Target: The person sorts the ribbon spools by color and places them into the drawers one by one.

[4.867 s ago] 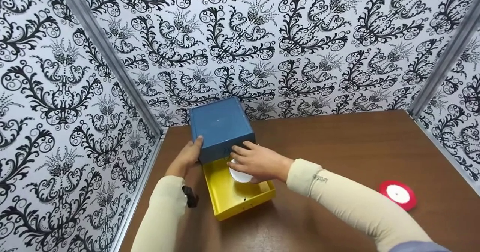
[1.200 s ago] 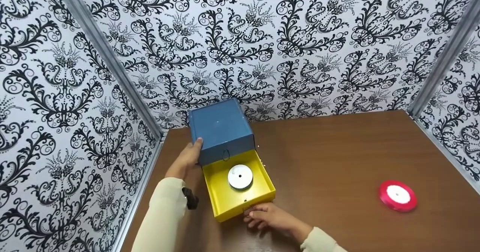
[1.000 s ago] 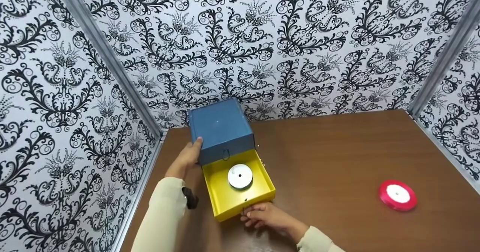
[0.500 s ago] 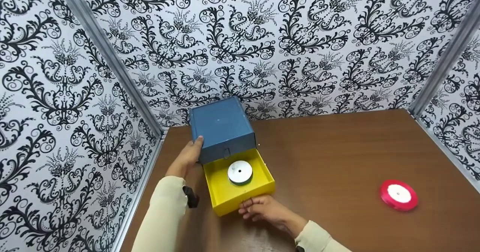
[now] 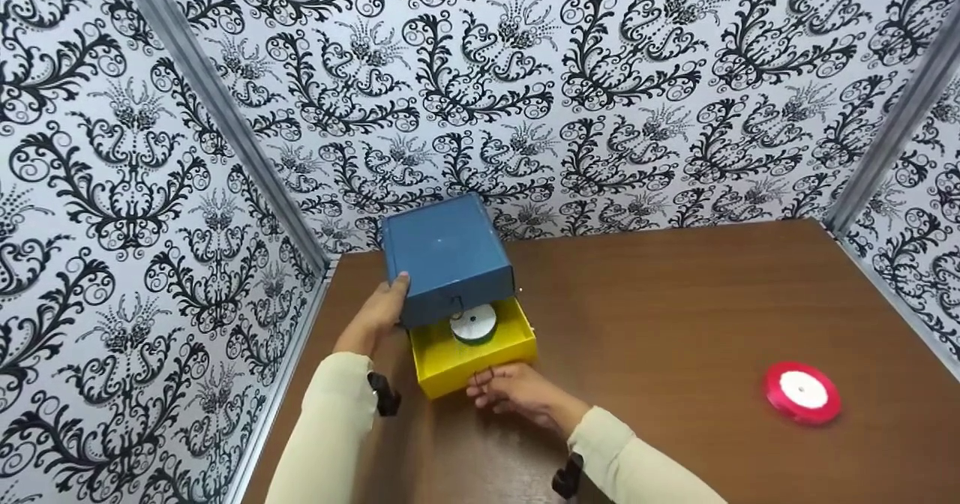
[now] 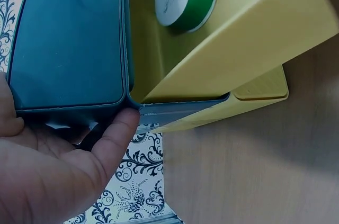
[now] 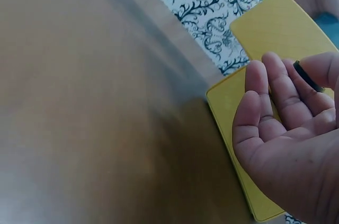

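A blue drawer box (image 5: 446, 253) stands at the back left of the table, its yellow drawer (image 5: 472, 361) partly pulled out at the front. Inside that drawer lies a green ribbon spool (image 5: 474, 322) with a white face, its rear edge under the box. My left hand (image 5: 379, 310) grips the box's left side near the front corner, thumb on the top edge. At the drawer's front, my right hand (image 5: 517, 393) pinches a dark loop pull (image 7: 307, 77) between thumb and finger; its other fingers are half curled by the yellow front.
A red ribbon spool (image 5: 803, 392) with a white centre lies on the brown table (image 5: 660, 324) to the right. Patterned walls (image 5: 600, 114) with grey metal posts enclose the table behind and at the sides.
Earlier my right hand was over the spool inside the drawer; it then moved to the drawer's front. The yellow drawer has since slid inward with the spool. My left hand stays on the box.
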The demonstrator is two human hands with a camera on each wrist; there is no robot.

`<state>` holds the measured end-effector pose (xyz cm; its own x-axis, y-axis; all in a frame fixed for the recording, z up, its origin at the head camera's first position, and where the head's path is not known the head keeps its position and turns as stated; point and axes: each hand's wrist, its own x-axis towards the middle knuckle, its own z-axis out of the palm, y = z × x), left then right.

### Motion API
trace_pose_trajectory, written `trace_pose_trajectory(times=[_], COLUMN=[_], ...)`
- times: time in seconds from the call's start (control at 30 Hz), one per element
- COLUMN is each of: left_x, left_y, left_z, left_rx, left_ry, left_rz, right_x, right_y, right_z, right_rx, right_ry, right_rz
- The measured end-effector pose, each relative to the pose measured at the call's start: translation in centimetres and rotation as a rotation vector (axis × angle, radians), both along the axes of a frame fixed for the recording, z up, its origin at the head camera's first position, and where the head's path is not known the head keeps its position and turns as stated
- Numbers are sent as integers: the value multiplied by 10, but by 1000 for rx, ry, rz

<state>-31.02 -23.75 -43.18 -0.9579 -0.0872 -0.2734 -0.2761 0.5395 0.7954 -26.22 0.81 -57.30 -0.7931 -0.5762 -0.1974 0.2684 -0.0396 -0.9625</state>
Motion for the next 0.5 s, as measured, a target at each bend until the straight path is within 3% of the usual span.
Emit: trace_pose_trajectory(times=[0.2,0.4,0.5], left_x=[1,0,2], left_y=[-2,1,3], left_z=[5,1,-2], left_rx=[30,13,49], left_ry=[-8,6,5], left_rz=[14,28,47], right_x=[-26,-47,-54], right_y=[-12,-20,-23], right_z=[8,10,8], right_rx=[25,26,28], right_ry=[-7,-57,-65], right_rz=[-2,-13,-12])
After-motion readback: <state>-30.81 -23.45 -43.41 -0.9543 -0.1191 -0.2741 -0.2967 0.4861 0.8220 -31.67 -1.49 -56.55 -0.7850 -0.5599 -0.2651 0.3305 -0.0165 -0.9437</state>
